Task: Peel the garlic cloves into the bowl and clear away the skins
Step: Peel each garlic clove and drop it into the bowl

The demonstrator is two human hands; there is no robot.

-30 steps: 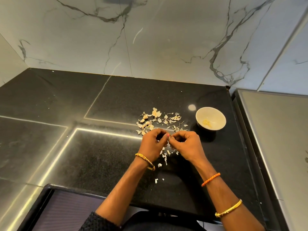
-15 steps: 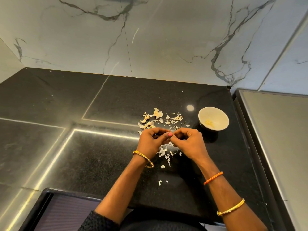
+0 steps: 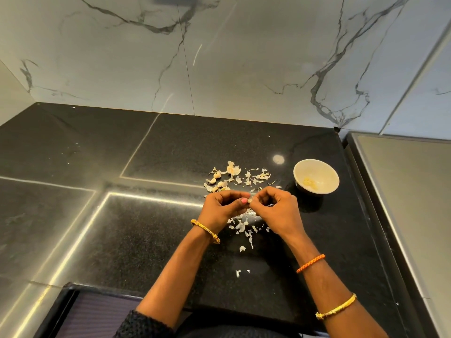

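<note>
Both the left hand (image 3: 225,206) and right hand (image 3: 274,207) are pinching one garlic clove (image 3: 250,200), stripping skin over the tabletop (image 3: 146,240), bowl (image 3: 316,176) waiting nearby.

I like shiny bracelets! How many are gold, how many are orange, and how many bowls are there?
Gold bangles: 2, one on the left wrist and one on the right forearm
Orange thread band: 1, on the right wrist
White bowl: 1
Total: 4
</note>
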